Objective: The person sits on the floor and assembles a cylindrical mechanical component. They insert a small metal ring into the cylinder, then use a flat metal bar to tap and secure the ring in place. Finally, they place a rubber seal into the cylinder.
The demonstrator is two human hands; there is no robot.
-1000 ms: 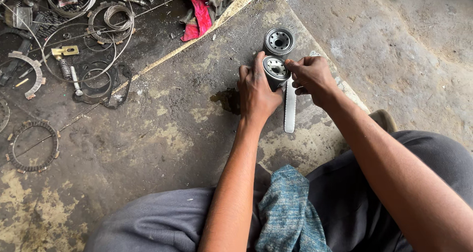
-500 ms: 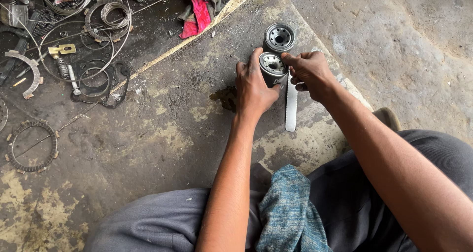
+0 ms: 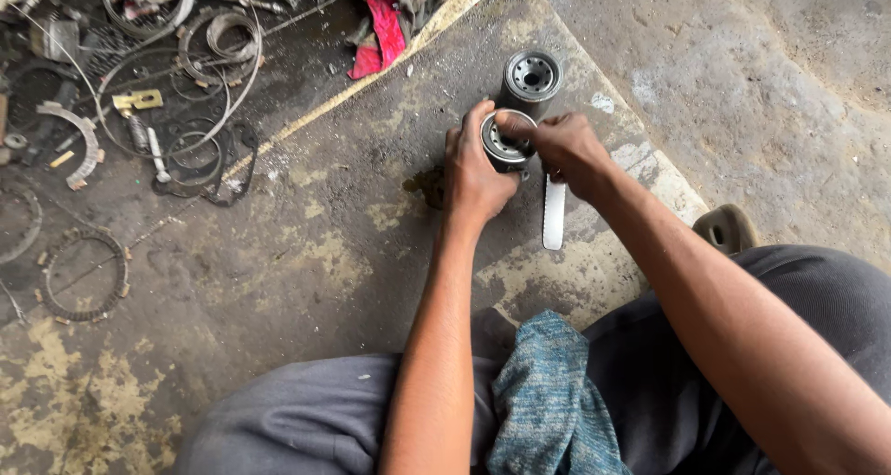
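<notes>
two hands work on a small round metal can on the floor

the left hand (image 3: 475, 173) has its fingers (image 3: 483, 121) curled tight around the side of the near can (image 3: 507, 143), which stands on the dirty floor (image 3: 306, 252) right between both hands. the right hand (image 3: 568, 150) has its fingers (image 3: 509, 122) pinched closed at the top rim of that can; what they pinch is too small to tell. to do this well, i think the left fingers should keep the can from turning or tipping while the right fingers work slowly. a second can (image 3: 531, 76) stands just past the fingertips, almost touching, so watch not to bump it. a flat metal strip (image 3: 554, 212) lies just under the right hand, easy to grab.
</notes>
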